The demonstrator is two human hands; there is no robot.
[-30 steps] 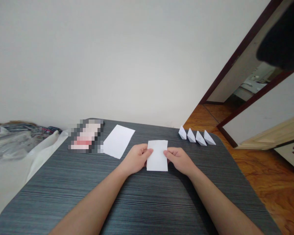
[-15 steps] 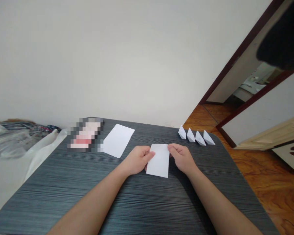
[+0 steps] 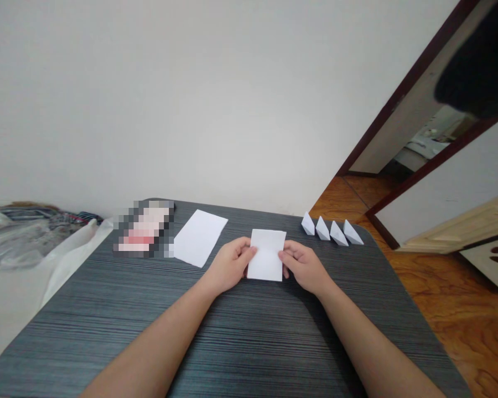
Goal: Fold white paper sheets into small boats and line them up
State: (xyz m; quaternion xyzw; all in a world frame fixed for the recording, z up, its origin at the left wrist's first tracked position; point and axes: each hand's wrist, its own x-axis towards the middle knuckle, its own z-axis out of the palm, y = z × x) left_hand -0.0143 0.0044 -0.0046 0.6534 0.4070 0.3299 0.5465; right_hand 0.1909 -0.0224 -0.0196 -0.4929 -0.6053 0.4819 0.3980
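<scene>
A white rectangle of paper (image 3: 266,257), seemingly folded, is held up over the dark table between both hands. My left hand (image 3: 231,264) pinches its left edge, thumb on the front face and fingers behind. On the opposite edge my right hand (image 3: 304,265) grips it the same way, with the thumb near the middle of that side. To the left lies a larger white paper sheet (image 3: 201,237), flat on the table. Several small folded paper shapes (image 3: 322,229) with pointed tops stand in a row at the back right.
The dark wood-grain table (image 3: 108,320) has rounded corners and backs onto a white wall (image 3: 191,110). A pixelated, blurred object (image 3: 143,229) lies at its back left. Clear plastic bags (image 3: 29,243) are heaped beyond the left edge. Wooden floor (image 3: 460,309) shows on the right.
The held paper has moved slightly up and is more upright. My right hand has slid from its top right corner down to the right edge.
</scene>
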